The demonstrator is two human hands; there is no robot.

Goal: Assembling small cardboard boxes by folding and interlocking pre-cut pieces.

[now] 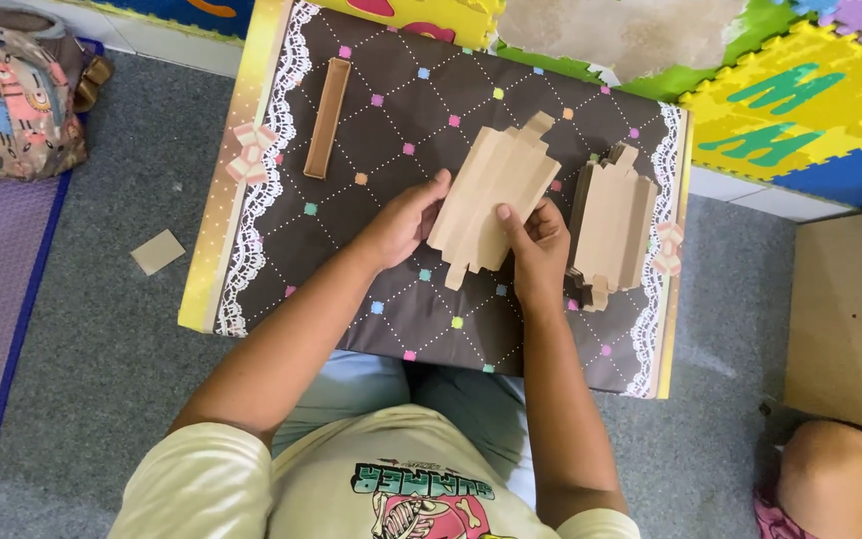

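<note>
A flat brown cardboard blank (491, 195) with creases and tabs is held above a small dark table (351, 269) covered in a patterned cloth. My left hand (406, 220) grips its left edge, thumb on top. My right hand (536, 245) holds its lower right edge. Just to the right lies a stack of the same cardboard blanks (613, 225) on the table. A folded narrow brown cardboard box (327, 118) rests at the table's far left.
A small cardboard scrap (158, 252) lies on the grey carpet left of the table. A patterned bag (12, 95) sits at the far left. Coloured foam mats (800, 110) lie beyond. A tan board (850, 319) and another person's knee (830, 484) are at right.
</note>
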